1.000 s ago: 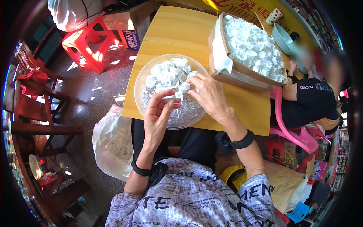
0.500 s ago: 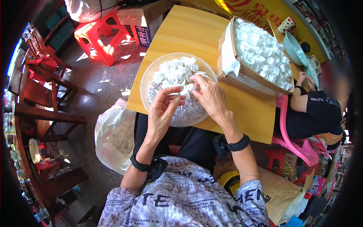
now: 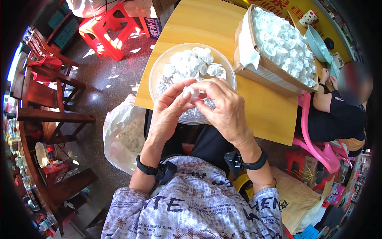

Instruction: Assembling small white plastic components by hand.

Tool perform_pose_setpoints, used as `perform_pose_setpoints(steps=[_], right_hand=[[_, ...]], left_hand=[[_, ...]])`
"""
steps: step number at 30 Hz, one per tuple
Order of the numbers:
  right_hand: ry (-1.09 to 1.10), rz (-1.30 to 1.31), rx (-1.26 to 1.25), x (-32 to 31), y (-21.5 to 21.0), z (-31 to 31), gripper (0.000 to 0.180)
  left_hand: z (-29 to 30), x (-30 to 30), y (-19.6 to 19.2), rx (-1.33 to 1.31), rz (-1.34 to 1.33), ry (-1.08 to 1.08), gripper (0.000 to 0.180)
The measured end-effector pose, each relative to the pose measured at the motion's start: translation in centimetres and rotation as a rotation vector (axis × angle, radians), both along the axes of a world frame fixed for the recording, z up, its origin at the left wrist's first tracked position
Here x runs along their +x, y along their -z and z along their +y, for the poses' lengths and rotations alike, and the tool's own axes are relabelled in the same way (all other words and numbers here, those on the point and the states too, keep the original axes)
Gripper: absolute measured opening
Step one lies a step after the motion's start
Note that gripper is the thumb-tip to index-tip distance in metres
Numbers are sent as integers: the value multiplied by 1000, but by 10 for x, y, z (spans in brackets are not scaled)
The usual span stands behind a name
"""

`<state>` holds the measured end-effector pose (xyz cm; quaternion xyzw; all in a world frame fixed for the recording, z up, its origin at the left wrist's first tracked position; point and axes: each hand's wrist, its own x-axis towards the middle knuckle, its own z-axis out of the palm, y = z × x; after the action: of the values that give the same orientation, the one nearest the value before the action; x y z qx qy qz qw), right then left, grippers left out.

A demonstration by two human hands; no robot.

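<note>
A small white plastic part [image 3: 193, 93] is pinched between the fingertips of both my hands over the near side of a round clear tub. My left hand [image 3: 170, 106] grips it from the left, and my right hand [image 3: 225, 107] closes on it from the right. Fingers hide much of its shape. White plastic parts [image 3: 187, 63] are heaped at the far side of the tub [image 3: 156, 65]. Small clear pieces [image 3: 191, 117] lie at its near side, partly covered by my hands.
The wooden table [image 3: 266, 119] carries a cardboard carton [image 3: 254, 72] full of white parts [image 3: 282, 46]. A co-worker [image 3: 338, 115] sits at the right by a pink chair [image 3: 306, 137] and a pale green basin [image 3: 318, 44]. On the floor are a white sack [image 3: 112, 135] and a red stool [image 3: 105, 34].
My right hand has come down from the white heap toward my left hand. Both hands now meet on one white part nearer to me. The view has shifted slightly.
</note>
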<state>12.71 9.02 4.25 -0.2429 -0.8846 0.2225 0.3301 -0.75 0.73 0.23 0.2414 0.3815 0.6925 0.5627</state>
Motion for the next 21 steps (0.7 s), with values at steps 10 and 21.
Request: perform_pose_setpoints(steps=[10,21], right_hand=[[74,-427,-22,13,15,-1,18],[103,-339,-151,8,15,4,5]], left_hand=[[-8,-7,8,80,-60,-31,43],[-5,-8,7,121,-115,-45,44]])
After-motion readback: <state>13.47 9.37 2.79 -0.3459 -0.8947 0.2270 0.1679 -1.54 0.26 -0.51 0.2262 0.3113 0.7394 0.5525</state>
